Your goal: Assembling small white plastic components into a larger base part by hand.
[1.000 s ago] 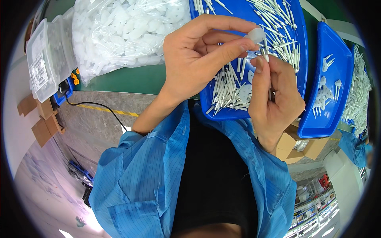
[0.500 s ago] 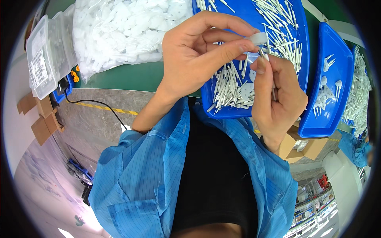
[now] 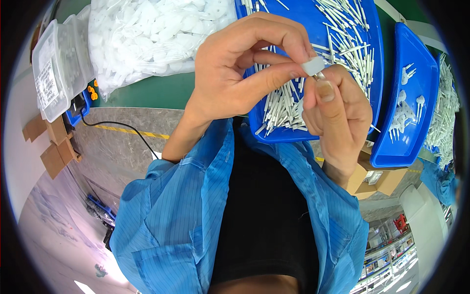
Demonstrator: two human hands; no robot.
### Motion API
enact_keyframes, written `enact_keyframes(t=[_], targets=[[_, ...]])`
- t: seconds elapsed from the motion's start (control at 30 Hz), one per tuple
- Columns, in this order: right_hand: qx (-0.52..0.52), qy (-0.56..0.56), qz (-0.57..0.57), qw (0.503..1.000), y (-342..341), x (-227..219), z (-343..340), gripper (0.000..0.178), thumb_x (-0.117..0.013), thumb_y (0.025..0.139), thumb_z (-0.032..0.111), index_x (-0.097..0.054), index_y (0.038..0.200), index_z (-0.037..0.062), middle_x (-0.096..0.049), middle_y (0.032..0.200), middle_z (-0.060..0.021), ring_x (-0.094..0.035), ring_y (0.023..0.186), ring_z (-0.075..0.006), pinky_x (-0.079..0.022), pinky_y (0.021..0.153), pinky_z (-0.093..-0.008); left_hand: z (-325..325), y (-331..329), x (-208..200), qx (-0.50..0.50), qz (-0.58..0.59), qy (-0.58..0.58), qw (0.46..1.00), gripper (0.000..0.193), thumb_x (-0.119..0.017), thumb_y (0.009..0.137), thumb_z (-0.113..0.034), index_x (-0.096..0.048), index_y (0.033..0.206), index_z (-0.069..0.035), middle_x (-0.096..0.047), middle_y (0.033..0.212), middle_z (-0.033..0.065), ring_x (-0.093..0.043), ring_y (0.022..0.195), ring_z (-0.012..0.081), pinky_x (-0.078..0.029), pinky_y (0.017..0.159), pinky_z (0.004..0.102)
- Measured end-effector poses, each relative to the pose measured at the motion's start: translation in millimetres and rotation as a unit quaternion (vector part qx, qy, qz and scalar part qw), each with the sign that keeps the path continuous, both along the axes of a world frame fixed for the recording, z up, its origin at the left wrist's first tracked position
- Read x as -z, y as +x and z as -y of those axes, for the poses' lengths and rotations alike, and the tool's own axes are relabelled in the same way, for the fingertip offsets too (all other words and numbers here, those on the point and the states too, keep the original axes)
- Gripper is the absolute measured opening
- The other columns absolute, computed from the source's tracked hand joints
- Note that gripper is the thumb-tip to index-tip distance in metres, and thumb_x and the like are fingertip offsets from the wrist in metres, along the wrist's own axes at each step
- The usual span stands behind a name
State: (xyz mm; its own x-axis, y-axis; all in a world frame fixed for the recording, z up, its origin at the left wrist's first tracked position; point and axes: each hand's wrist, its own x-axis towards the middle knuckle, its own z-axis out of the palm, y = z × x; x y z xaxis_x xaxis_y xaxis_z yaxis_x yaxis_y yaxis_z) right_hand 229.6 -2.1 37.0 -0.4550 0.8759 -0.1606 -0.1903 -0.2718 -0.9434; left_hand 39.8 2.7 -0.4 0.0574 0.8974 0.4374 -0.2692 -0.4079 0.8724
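A white plastic disc (image 3: 313, 65) is held at the tip of a slim rod (image 3: 319, 76) over a blue tray (image 3: 379, 63).
The disc is pinched between thumb and fingers of the left hand (image 3: 249, 73); the rod is gripped by the right hand (image 3: 338, 112), its length mostly hidden. Loose white rods (image 3: 283, 110) are heaped in the tray below.

A white label (image 3: 45, 87) with dark print stands on the clear plastic container (image 3: 74, 56) at left; its lines are too small to read.
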Motion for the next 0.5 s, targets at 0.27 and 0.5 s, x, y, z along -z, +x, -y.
enact_keyframes(t=[0.27,0.5], targets=[[0.107,0.452,0.312,0.829,-18.7,0.4,5.9,0.014,-0.076,0.09,0.007,-0.066,0.096,-0.0001,-0.067,0.07,-0.0074,-0.068,0.055,-0.0171,-0.049,0.047,-0.0283,-0.9,-7.3,0.5,-0.055,-0.077,0.072,0.993,0.019,-0.073,0.08,0.012,-0.069,0.097,0.005,-0.072,0.098,0.0192,-0.073,0.088,0.023,-0.06,0.076,0.0289],[0.118,0.405,0.302,0.855,-25.9,-1.3,19.4,0.013,-0.075,0.091,0.006,-0.065,0.095,-0.0009,-0.067,0.072,-0.006,-0.064,0.05,-0.0162,-0.048,0.045,-0.0267,6.7,-0.7,13.4,-0.03,0.025,0.039,0.999,0.015,-0.075,0.079,0.01,-0.071,0.094,0.006,-0.073,0.096,0.02,-0.074,0.089,0.0248,-0.06,0.075,0.03]])
